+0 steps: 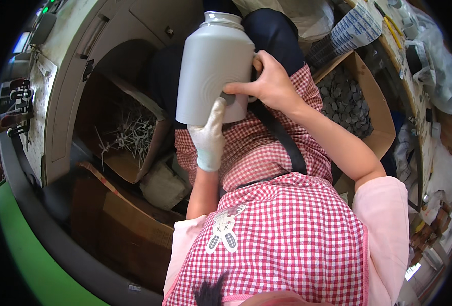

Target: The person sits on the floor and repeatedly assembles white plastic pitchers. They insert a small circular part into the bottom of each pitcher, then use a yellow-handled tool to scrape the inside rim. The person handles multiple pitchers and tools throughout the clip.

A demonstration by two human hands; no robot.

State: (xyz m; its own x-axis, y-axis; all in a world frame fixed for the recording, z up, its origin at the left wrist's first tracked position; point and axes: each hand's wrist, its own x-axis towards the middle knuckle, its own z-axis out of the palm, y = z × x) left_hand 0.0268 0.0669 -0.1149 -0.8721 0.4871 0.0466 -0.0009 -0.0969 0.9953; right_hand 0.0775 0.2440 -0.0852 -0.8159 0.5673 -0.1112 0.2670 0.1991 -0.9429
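Note:
A large light-grey flask (213, 71) with a bare shiny neck rests across my lap, neck pointing away from me. Faint concentric rings show on its side. A small dark-grey disc (228, 98) lies against the flask's lower side. My left hand (208, 137), in a whitish glove, grips the flask's near end, its thumb up against the disc. My bare right hand (272, 84) is at the flask's right side; its thumb reaches over onto the disc, and the other fingers curl at the edge, partly hidden. Part of a handle shows below that hand.
A cardboard box (384, 132) at my right holds many grey discs. Left of my legs, another box (147, 153) contains thin white strips, with an open carton (129, 219) nearer. A cluttered bench edge (415, 153) runs along the right; a cabinet (73, 92) stands left.

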